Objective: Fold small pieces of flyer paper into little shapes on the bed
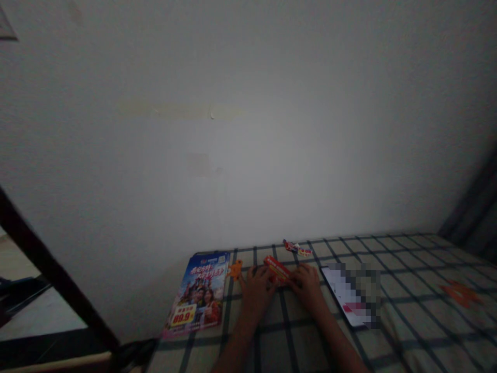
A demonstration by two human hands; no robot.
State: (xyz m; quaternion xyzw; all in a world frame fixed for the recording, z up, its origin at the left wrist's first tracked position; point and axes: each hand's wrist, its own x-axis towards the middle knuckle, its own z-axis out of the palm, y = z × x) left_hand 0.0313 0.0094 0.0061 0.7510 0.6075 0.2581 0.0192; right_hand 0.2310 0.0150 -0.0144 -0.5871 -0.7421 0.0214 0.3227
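Note:
A red strip of printed paper (276,267), apparently folded, lies slanted on the checked cloth between my two hands. My left hand (258,284) grips its near left side, fingers bent and pressed down on it. At the strip's right end, my right hand (305,281) pinches the edge between thumb and fingers. The fingertips partly cover the lower edge of the paper. Just left of my left hand lies a small orange cut-out shape (235,270). Beyond the strip are crumpled or folded printed paper pieces (298,248) in red, blue and white.
A pile of printed leaflets (204,290) lies at the left edge of the checked cloth (407,269). Right of my hands is a phone or tablet (344,295), partly blurred out. Another orange shape (460,293) lies far right. A pale wall (272,129) rises behind.

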